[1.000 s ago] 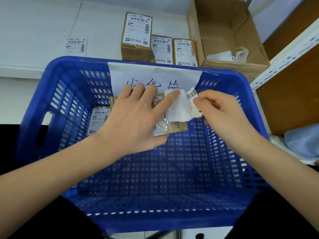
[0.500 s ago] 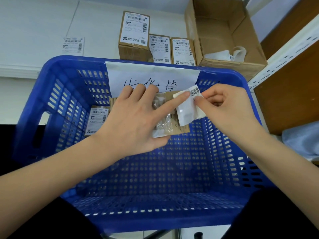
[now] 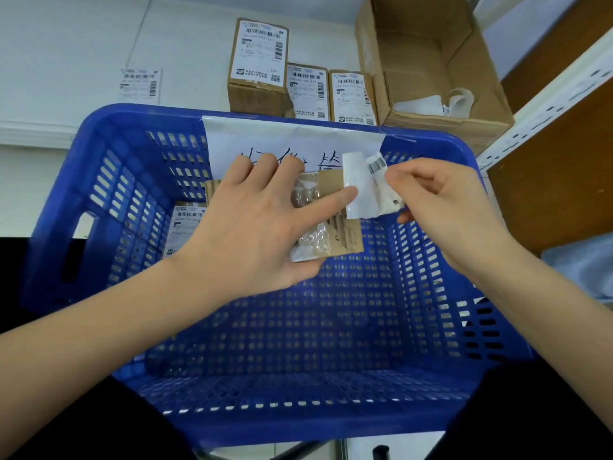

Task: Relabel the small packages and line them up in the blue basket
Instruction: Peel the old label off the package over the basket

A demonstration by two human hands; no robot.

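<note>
Over the blue basket my left hand holds a small brown cardboard package, thumb under it and fingers on top, the forefinger stretched to the edge of a white label. My right hand pinches that label by its curled, barcoded end and holds it peeled up off the package's right end. Torn clear tape shows on the bared cardboard. One labelled package stands inside the basket against the left wall, partly hidden by my left hand.
A white paper sign hangs on the basket's far wall. Behind the basket stand three labelled packages, an open cardboard box with white paper scraps, and a loose label on the white surface. Shelving rises at the right.
My right hand has pulled the label up and to the right, peeling it further off the package. My left hand has kept the package still.
</note>
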